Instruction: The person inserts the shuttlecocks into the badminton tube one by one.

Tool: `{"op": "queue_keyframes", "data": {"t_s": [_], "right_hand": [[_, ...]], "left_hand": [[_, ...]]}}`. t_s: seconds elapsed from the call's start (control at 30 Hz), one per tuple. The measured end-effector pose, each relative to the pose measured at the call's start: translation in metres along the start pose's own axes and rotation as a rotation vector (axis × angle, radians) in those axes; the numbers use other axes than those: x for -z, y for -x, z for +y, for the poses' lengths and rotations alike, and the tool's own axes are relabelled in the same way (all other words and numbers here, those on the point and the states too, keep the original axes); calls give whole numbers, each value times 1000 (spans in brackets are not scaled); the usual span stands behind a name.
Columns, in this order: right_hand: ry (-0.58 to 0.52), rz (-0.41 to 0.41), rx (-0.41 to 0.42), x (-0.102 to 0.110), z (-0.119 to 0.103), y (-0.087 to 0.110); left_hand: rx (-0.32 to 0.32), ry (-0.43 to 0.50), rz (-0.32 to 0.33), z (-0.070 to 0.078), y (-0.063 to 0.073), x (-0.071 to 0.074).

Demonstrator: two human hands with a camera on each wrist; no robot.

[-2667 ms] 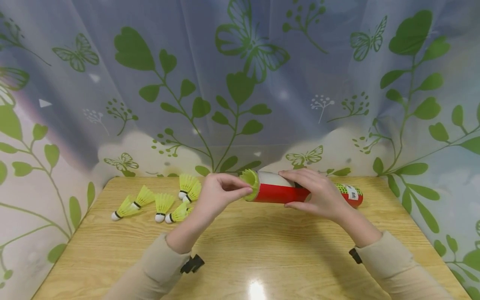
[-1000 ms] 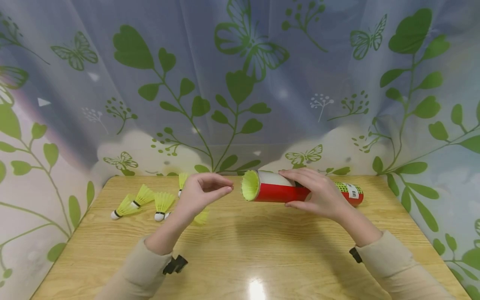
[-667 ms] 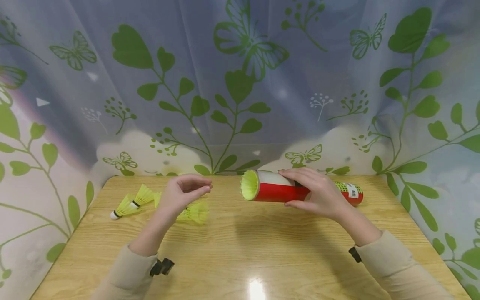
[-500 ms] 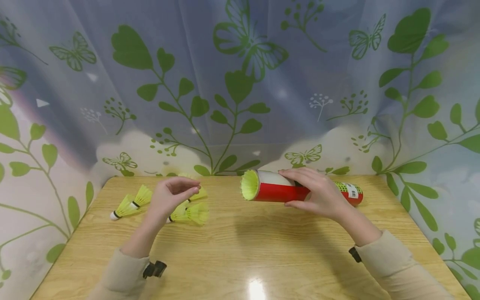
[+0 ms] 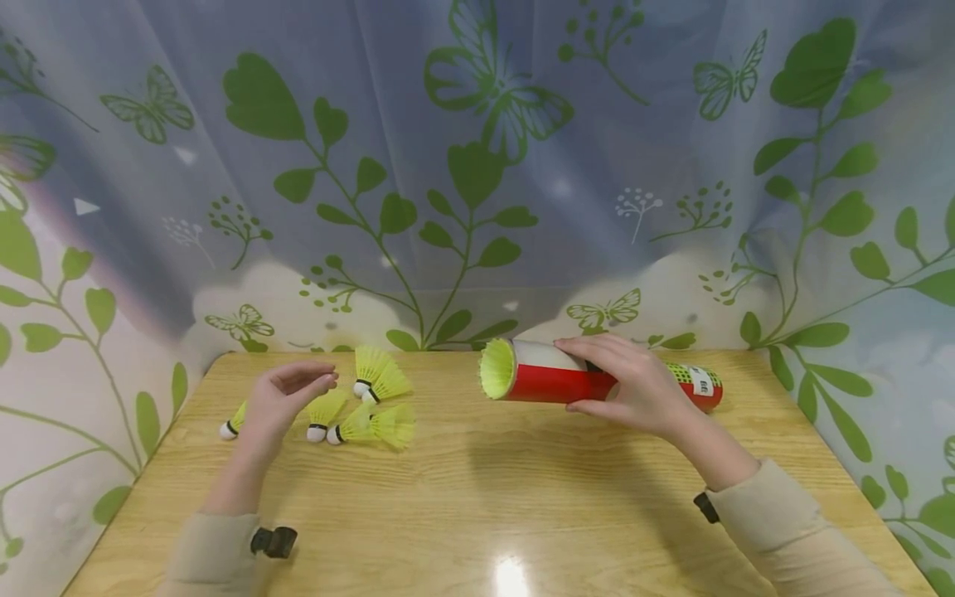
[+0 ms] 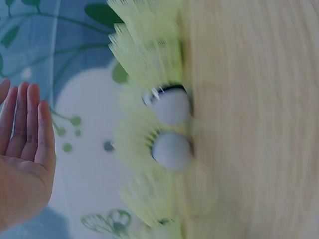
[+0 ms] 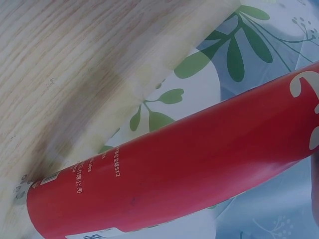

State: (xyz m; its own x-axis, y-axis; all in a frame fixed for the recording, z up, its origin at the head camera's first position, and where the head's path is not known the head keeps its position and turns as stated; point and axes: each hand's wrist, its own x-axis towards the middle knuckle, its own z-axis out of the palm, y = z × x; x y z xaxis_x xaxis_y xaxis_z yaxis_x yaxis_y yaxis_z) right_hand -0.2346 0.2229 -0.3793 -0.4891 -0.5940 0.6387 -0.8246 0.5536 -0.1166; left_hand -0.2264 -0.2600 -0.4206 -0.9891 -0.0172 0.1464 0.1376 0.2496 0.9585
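Note:
My right hand [image 5: 630,385] grips a red and white shuttlecock tube [image 5: 552,383], its thumb below and fingers over the top. The tube lies tilted, its mouth pointing left and its far end low at the right. Just inside the mouth shows the yellow skirt of a shuttlecock [image 5: 496,369]. In the right wrist view the red tube [image 7: 174,164] fills the lower part. My left hand [image 5: 279,402] holds nothing; its fingers are loosely bent above the loose shuttlecocks and hide part of them. Its straight fingers show beside white-corked shuttlecocks [image 6: 172,107] in the left wrist view.
Several yellow shuttlecocks [image 5: 380,373] lie on the left half of the wooden table [image 5: 448,514]. One shuttlecock [image 5: 231,427] is farthest left, partly behind the left hand. A curtain with leaves and butterflies [image 5: 477,207] hangs right behind the table's back edge.
My left hand has left the tube's mouth and travelled left over the loose shuttlecocks. The shuttlecock that stuck out of the mouth sits deeper inside. The right hand and tube have stayed put.

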Motion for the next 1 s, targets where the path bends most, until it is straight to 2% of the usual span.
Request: {"op": "queue_keyframes", "data": {"t_s": [0.13,0.33,0.47,0.57,1.0], "right_hand": [[1,-3,-2,0,0,0],[7,-6,-14,1,0,1],[4,-5,-11,2,0,2],[0,-3,-9,2,0,2],[-3,3,1,2,2,2]], "left_hand": [[21,-10,28,-12,-2,9],[4,-37,84,-32,-6,17],[-7,-81,137,-42,-9,21],[1,-127,152,-47,-12,24],[10,-326,9,-58,-26,36]]}}
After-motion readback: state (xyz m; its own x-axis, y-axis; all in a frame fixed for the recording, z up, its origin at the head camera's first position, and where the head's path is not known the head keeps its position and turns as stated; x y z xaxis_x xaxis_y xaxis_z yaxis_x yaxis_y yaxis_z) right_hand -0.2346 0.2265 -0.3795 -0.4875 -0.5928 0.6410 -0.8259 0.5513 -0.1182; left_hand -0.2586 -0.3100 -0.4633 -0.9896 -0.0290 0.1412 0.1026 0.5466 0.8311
